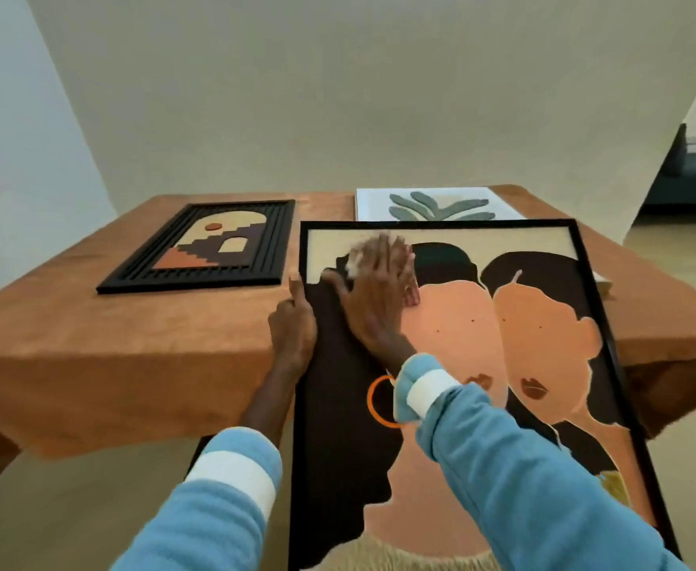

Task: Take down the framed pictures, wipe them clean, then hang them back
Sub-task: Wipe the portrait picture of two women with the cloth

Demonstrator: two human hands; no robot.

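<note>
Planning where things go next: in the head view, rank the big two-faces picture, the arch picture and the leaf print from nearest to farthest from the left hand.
1. Big two-faces picture: the left hand grips its left edge.
2. Arch picture: on the table, just beyond and left of that hand.
3. Leaf print: at the table's back, right side, behind the big picture.

- The large framed picture [544, 323] lies on the table [132, 344], overhanging its near edge.
- A smaller framed picture [206, 245] lies to its left.
- A third picture [437, 208] lies just behind it.
</note>
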